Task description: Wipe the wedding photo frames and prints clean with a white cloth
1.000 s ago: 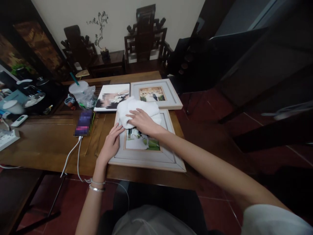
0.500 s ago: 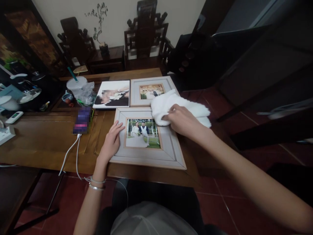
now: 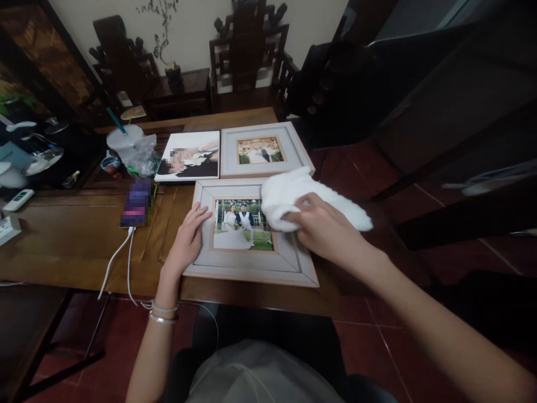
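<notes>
A pale framed wedding photo lies flat at the near edge of a wooden table. My left hand rests flat on the frame's left border, fingers spread. My right hand is closed on a crumpled white cloth, which presses on the frame's right border and upper right corner. Behind this frame lie a second framed photo and a frameless canvas print.
A phone with white charging cables lies left of the frame. A plastic cup with a straw in a clear bag stands behind it. Carved dark chairs line the far wall. A remote sits far left.
My right hand has dragged the cloth from the frame's upper left, across the picture, to its right border. The left hand has stayed on the left border. The view has shifted slightly.
</notes>
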